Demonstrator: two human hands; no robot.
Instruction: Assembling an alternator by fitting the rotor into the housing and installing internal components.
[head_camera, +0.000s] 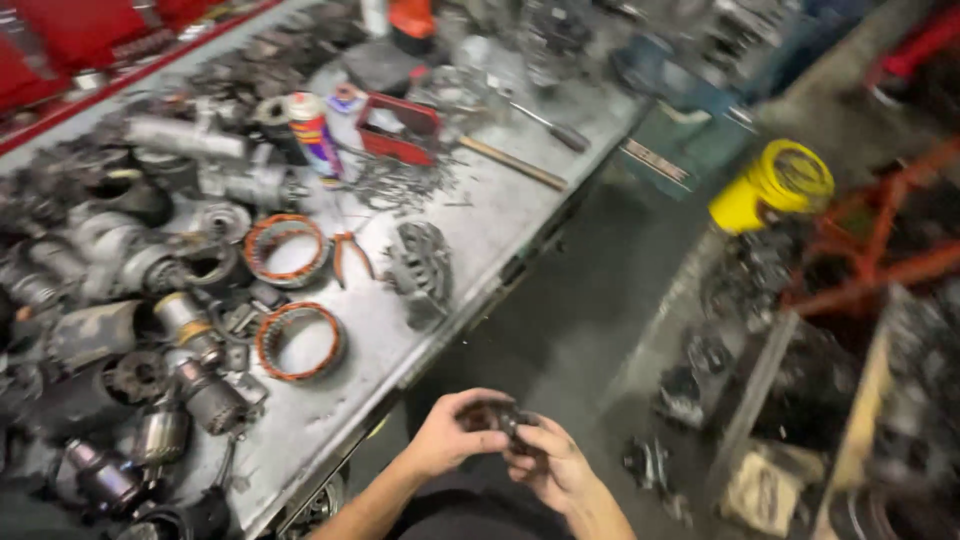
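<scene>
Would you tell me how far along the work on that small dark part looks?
Done: two copper-wound stator rings lie stripped on the metal workbench. In hand: left hand and right hand grip a small dark part. Left: many motor housings sit there.

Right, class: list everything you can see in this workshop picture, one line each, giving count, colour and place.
workbench: one, grey metal, left and centre
stator rings: two, copper windings, bench middle
pliers: one, orange handles, beside the upper ring
spray can: one, multicoloured, upright, bench rear
red tray: one, right of the can
hammer: one, wooden handle, bench rear right
motor housings: many, grey, bench left
yellow bucket: one, on the floor, right
orange frame: one, far right
small dark part: one, held in both hands
left hand: gripping the part
right hand: gripping the part
</scene>
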